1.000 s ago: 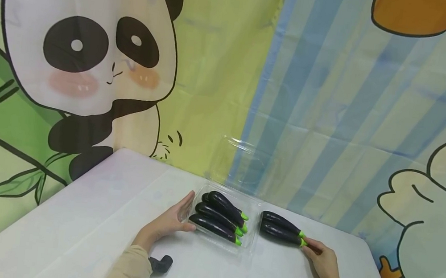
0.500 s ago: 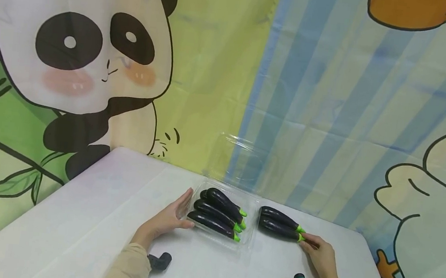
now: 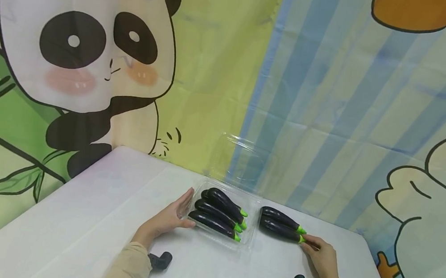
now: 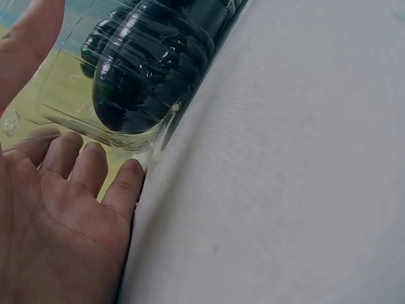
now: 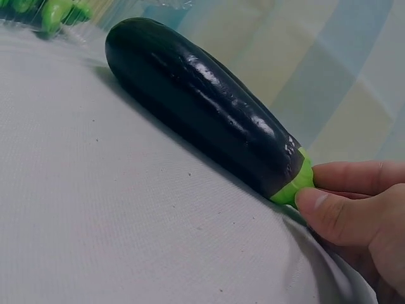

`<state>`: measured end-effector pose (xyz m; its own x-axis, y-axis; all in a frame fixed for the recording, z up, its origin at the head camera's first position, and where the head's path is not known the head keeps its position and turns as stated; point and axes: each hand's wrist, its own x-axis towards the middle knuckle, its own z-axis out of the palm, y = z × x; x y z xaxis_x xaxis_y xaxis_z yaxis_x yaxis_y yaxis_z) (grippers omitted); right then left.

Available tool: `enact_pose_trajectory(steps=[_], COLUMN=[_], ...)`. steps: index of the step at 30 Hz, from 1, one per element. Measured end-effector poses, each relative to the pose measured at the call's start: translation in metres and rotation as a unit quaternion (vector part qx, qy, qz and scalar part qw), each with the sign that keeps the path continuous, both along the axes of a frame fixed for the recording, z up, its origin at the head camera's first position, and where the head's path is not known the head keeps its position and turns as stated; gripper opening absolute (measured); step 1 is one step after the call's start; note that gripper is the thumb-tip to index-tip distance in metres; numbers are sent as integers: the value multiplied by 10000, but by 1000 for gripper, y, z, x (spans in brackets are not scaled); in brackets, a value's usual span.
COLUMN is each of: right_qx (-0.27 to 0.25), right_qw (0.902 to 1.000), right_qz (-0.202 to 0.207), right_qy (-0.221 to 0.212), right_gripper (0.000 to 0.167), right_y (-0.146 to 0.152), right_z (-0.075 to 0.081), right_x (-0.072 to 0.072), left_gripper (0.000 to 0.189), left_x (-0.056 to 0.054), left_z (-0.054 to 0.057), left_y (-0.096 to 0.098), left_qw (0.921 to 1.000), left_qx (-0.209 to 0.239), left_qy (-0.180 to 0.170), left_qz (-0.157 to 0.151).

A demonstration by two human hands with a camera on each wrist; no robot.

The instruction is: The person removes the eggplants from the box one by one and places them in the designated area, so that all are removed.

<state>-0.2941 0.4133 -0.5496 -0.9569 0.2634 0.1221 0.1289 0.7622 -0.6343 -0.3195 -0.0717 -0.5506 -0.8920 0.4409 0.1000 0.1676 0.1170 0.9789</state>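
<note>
My left hand [image 3: 167,220] lies against the left end of a clear plastic container [image 3: 255,200], its thumb at the front side and its fingers fairly straight along the end wall. Several dark purple eggplants [image 3: 215,222] with green caps lie inside it. In the left wrist view, the rounded eggplant ends [image 4: 145,76] show through the ribbed plastic, beyond the spread fingers. Two more eggplants lie side by side on the table, right of the container. My right hand [image 3: 321,254] pinches the green stem end of the nearer eggplant [image 5: 196,107] between thumb and fingers; the farther one [image 3: 279,219] is mostly hidden in the right wrist view.
The container's transparent lid [image 3: 237,158] stands raised at the back, before a printed curtain [image 3: 309,120] that hangs behind the table. White cloth covers the table [image 3: 90,216]. Black wrist mounts [image 3: 160,262] jut out near both sleeves.
The view has shifted slightly. Both hands keep their places, the left at the container and the right at the eggplant's stem end.
</note>
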Motion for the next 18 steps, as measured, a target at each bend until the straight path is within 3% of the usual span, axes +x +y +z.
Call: enact_pose_trajectory(steps=[13,18], right_qx=[-175,-106], right_qw=[9987,9998], right_qz=[-153,21], right_qy=[-444,-151], right_gripper=[42,38], right_y=[5,4], right_z=[3,14], right_x=[0,5], left_gripper=[112,113], left_x=[0,0], left_z=[0,0], left_y=[0,-1], left_qw=[10000,10000], left_qx=[41,38], left_qy=[-27,-51], left_qz=[-18,-8])
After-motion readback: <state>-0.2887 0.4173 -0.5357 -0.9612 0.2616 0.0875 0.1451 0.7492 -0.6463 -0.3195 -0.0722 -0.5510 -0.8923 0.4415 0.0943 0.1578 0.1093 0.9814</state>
